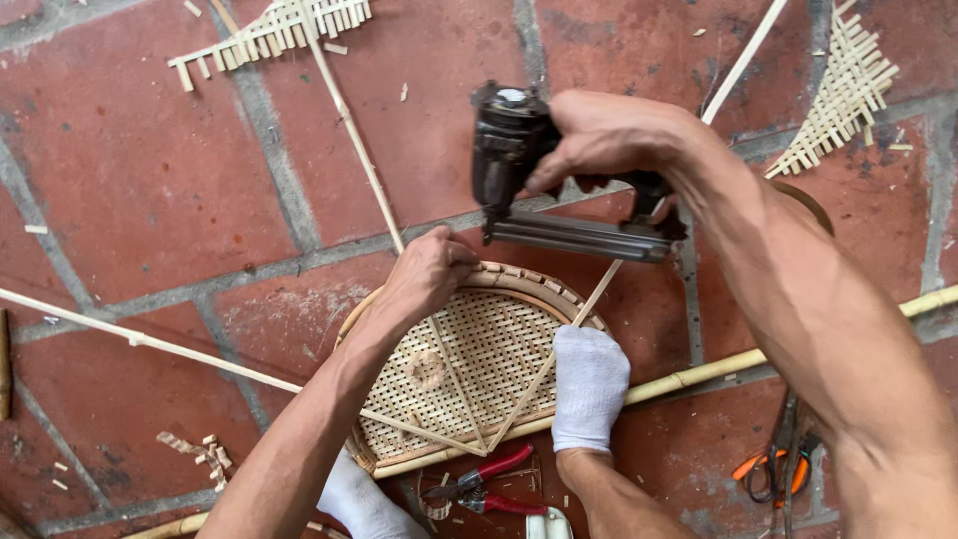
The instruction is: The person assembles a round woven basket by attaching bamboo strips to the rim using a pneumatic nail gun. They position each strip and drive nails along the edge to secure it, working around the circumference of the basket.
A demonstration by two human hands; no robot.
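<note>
The nail gun (559, 190) hangs just above the woven panel's (479, 369) curved top edge, its magazine lying crosswise, head toward the left hand. The right hand (609, 135) is clamped on its grip. The left hand (429, 274) pinches the panel's rim, fingers together. A white-socked foot (589, 384) presses the panel's right side; red pliers (484, 484) lie below it on the tile floor (130, 170).

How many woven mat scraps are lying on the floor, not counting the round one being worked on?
2. One woven scrap lies at the top left, and another woven scrap lies at the top right near the right arm. More could be hidden outside the view.
</note>
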